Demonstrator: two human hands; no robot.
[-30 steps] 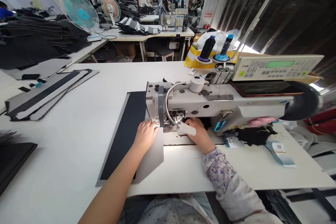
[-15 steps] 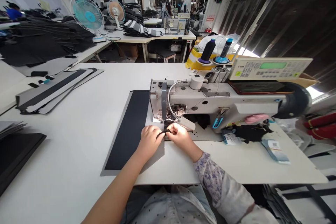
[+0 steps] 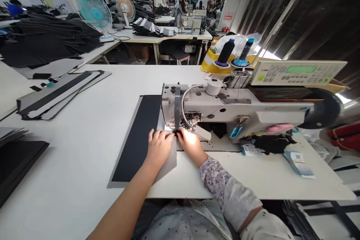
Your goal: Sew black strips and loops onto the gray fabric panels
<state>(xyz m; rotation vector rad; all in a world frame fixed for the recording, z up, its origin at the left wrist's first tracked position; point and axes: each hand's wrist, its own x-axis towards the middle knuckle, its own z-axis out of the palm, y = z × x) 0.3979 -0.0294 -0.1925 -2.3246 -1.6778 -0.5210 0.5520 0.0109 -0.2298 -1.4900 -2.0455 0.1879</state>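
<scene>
A long grey panel with a black strip (image 3: 137,138) lies on the white table (image 3: 84,150), running under the head of an industrial sewing machine (image 3: 225,107). My left hand (image 3: 158,149) rests on the panel just left of the needle, its fingertips pinching a small black piece (image 3: 177,132). From the right, my right hand (image 3: 190,144) meets it and pinches the same small black piece under the machine's lamp. Both hands sit directly in front of the presser foot.
A control panel (image 3: 295,72) and two thread cones (image 3: 226,51) stand behind the machine. Stacked grey and black panels (image 3: 56,93) lie at the left, a dark stack (image 3: 17,165) at the near left. Labels and black scraps (image 3: 270,146) lie right of the machine. Fans (image 3: 92,13) and other workstations stand behind.
My hands came back from either side of the needle, met in front of it on a small black piece, then moved slightly forward toward the presser foot.
</scene>
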